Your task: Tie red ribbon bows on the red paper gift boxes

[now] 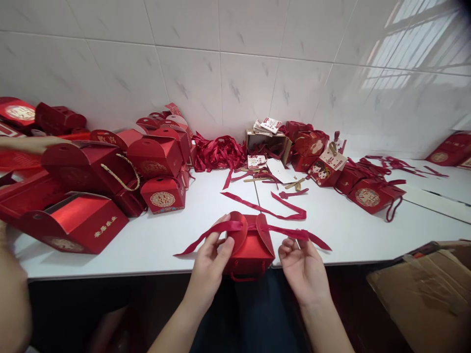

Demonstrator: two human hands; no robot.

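A small red gift box (250,247) sits at the table's front edge, its two rounded flaps raised. A dark red ribbon (274,229) runs through the flaps, with a tail out to each side. My left hand (215,250) grips the box's left side, thumb on the left flap; the left ribbon tail passes over its fingers. On the right, my right hand (301,262) pinches the other ribbon tail between thumb and fingers, its palm turned up. A red cord handle (247,278) hangs at the box's front. Behind the box lies a loose ribbon (265,208).
Stacked red boxes (158,157) stand at left, where another person's arm (29,143) reaches in. A ribbon heap (219,152) lies by the tiled wall. Finished-looking boxes (371,196) stand to the right. A cardboard carton (423,289) is at lower right.
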